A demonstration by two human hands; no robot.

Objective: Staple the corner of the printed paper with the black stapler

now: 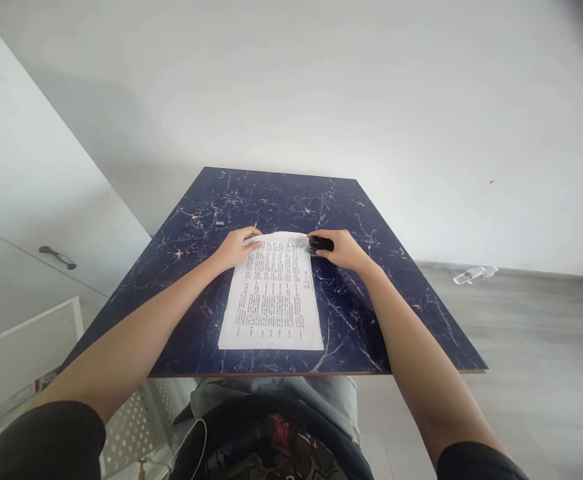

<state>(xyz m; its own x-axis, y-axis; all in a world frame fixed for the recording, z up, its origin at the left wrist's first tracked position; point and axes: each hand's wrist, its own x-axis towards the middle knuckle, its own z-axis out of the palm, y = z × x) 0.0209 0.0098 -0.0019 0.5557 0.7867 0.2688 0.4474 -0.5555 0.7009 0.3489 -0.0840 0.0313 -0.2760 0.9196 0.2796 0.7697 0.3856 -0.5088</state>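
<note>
The left hand (236,249) is holding the upper-left edge of the paper (275,300), just below the frame's centre, while the right hand (345,249) is gripping a stapler (321,243) at the paper's upper-right corner, where keeping the paper flat and the stapler square should help.

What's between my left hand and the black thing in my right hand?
The printed paper, at its far end, as the head view shows.

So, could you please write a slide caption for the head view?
Left hand holding printed paper, right hand gripping a black device at the paper's edge.
</note>
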